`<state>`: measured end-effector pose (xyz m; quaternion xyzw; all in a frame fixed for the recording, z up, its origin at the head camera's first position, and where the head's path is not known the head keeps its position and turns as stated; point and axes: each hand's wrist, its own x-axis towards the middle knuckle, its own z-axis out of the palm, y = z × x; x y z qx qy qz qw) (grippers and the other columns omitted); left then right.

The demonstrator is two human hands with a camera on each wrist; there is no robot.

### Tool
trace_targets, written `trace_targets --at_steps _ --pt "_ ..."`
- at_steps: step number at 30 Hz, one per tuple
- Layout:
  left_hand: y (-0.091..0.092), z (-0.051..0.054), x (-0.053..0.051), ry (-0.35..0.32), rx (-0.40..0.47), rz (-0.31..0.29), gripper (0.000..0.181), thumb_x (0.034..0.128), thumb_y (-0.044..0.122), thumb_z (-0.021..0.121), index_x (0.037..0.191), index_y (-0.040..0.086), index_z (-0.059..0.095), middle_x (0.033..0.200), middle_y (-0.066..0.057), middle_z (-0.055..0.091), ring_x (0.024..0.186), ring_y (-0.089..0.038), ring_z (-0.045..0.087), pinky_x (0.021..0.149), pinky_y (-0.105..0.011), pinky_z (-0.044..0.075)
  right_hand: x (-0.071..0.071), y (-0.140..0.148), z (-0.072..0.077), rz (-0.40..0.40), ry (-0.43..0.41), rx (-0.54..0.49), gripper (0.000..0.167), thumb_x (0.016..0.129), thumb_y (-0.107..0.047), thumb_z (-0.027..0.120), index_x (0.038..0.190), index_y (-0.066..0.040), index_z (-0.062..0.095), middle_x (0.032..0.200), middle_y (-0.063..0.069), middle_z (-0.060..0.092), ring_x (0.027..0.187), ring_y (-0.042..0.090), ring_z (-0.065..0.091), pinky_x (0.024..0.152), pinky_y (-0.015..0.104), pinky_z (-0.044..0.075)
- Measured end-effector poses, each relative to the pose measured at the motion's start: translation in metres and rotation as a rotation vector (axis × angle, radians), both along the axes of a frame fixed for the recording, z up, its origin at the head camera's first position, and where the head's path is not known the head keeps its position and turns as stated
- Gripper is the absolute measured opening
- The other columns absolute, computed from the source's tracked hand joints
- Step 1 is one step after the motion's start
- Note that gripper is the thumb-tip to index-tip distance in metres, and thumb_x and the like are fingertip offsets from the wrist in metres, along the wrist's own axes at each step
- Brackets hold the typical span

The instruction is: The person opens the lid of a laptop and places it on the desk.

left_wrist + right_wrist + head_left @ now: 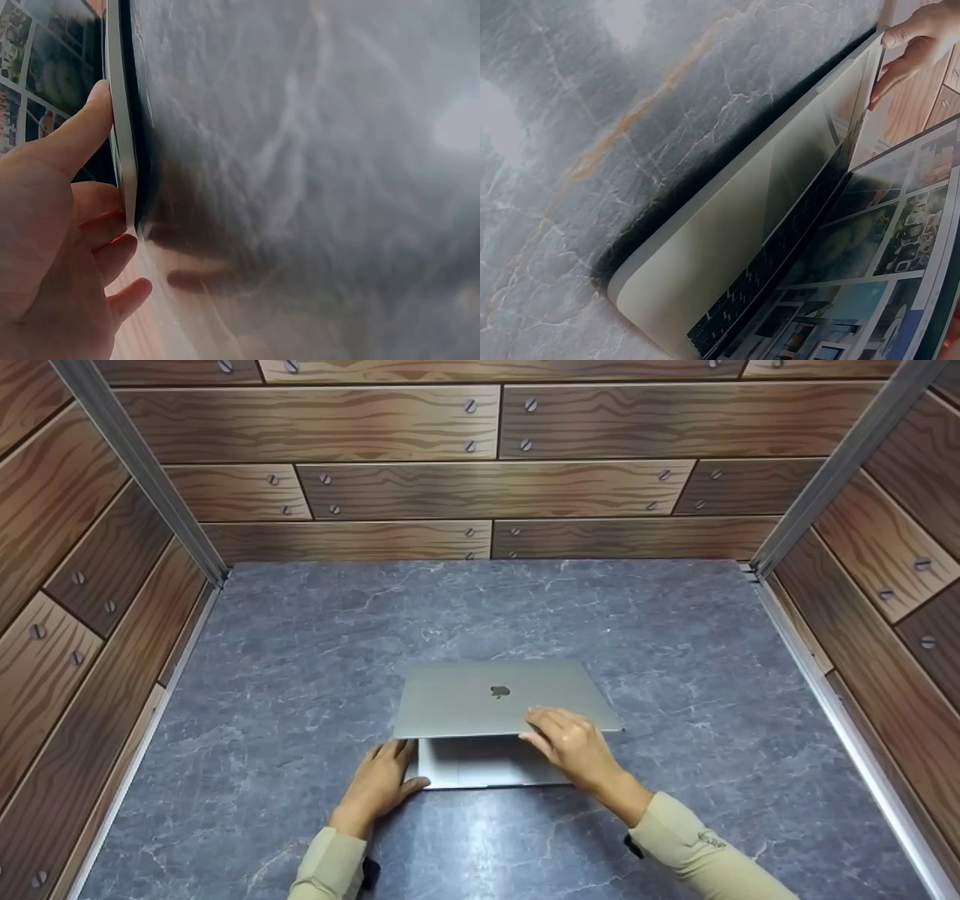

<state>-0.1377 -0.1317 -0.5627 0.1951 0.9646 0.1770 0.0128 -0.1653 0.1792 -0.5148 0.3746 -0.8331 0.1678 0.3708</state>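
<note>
A silver laptop (457,701) with a dark apple logo sits mid-table, its lid partly raised. My right hand (574,744) grips the lid's front edge right of centre, fingers on top and thumb under. At the base's front left corner, my left hand (380,781) holds the laptop, thumb by the front edge and fingers along the side. The left wrist view shows that hand (56,210) on the thin laptop edge (122,127). In the right wrist view, the lit screen (855,240) shows a grid of pictures above the black keyboard (742,296); the right hand is mostly out of frame.
The laptop lies on a grey marbled tabletop (315,660). Wood-plank patterned walls (397,487) stand at the back and both sides. Metal posts (150,472) rise at the back corners, and light rails (847,712) run along the side edges.
</note>
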Motion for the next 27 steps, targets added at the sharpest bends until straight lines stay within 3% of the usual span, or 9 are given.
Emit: trace_targets --at_steps 4,11,27 --pt "0.000 0.000 0.000 -0.036 0.025 0.009 0.071 0.0864 0.038 0.067 0.139 -0.005 0.047 0.141 -0.026 0.049 0.129 -0.042 0.050 0.109 -0.055 0.040 -0.002 -0.001 0.004 -0.018 -0.002 -0.002 0.027 0.080 -0.030 0.073 0.089 -0.004 0.072 0.088 0.013 0.076 0.080 0.025 0.074 0.073 0.032 0.062" --pt "0.001 0.002 -0.003 -0.141 0.042 0.023 0.077 0.0891 0.041 0.063 0.145 -0.004 0.037 0.157 -0.022 0.030 0.146 -0.039 0.030 0.116 -0.057 0.033 -0.012 -0.004 0.020 -0.068 -0.031 -0.042 0.027 0.070 -0.022 0.081 0.089 -0.003 0.074 0.088 0.013 0.076 0.080 0.025 0.074 0.073 0.033 0.063" --pt "0.002 0.003 -0.001 -0.138 0.028 0.023 0.076 0.0898 0.040 0.063 0.146 -0.004 0.036 0.157 -0.021 0.030 0.146 -0.037 0.030 0.116 -0.055 0.034 -0.022 -0.008 0.041 -0.139 -0.060 -0.061 0.024 0.073 -0.021 0.081 0.087 -0.003 0.074 0.085 0.012 0.076 0.079 0.025 0.073 0.070 0.035 0.062"
